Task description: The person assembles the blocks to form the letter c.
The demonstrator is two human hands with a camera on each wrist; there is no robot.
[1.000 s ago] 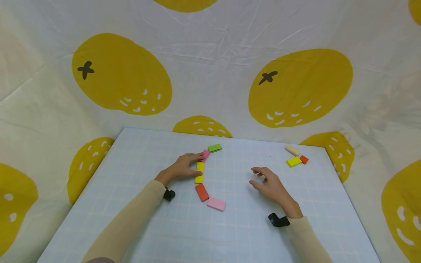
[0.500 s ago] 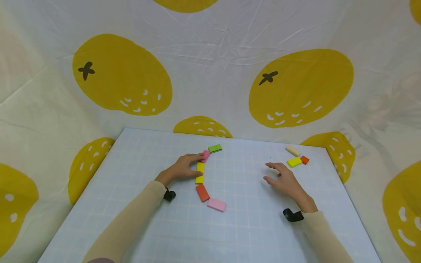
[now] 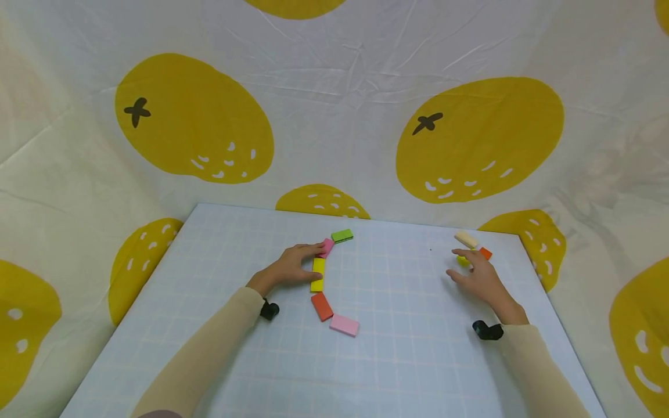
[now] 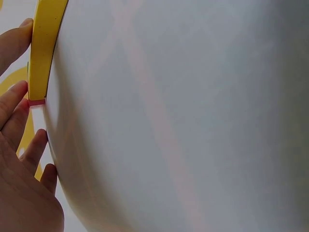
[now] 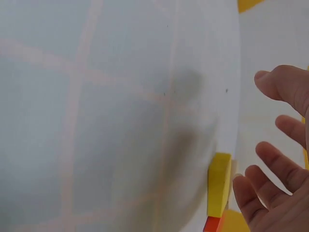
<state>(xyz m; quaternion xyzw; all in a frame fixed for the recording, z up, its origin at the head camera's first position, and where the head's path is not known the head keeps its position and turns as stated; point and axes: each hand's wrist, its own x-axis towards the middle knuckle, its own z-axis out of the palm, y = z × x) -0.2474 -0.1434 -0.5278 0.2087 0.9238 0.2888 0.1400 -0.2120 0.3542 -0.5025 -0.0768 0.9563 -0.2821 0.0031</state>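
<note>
Seemingly ungripped, a yellow block is touched by the loose-fingered left hand; the right hand is spread near a second block.

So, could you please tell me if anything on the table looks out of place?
A tiny dark speck on the table, left of the right hand, stands out against the pale surface; I cannot tell what it is. The curve of blocks looks undamaged.
</note>
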